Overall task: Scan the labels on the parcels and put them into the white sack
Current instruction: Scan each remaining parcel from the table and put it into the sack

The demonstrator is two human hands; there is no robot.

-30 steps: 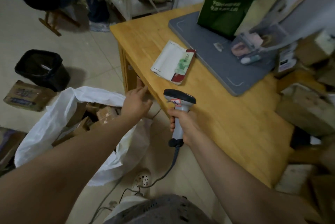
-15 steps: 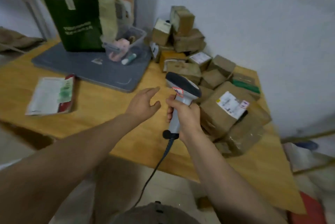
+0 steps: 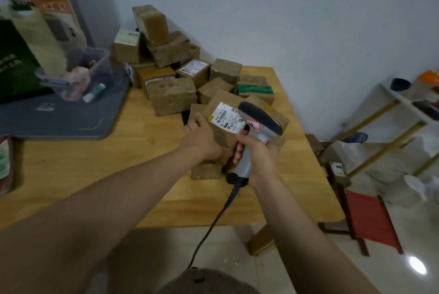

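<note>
Several brown cardboard parcels (image 3: 171, 96) are heaped at the back right of the wooden table (image 3: 133, 155). My left hand (image 3: 202, 139) grips the left side of a large parcel (image 3: 223, 132) at the front of the heap; its white barcode label (image 3: 225, 117) faces up. My right hand (image 3: 256, 153) holds the grey handle of a corded barcode scanner (image 3: 261, 122), whose dark head sits just right of the label. The white sack is out of view.
A grey mat (image 3: 59, 117) lies on the table's left with a clear plastic tub (image 3: 88, 72) and a green paper bag (image 3: 16, 65) on it. A red folding stool (image 3: 370, 220) and a white shelf (image 3: 403, 108) stand on the floor to the right.
The view swung from the sack on the floor to the parcel heap. My left hand went from empty to gripping the labelled parcel, and the scanner moved up beside its label.
</note>
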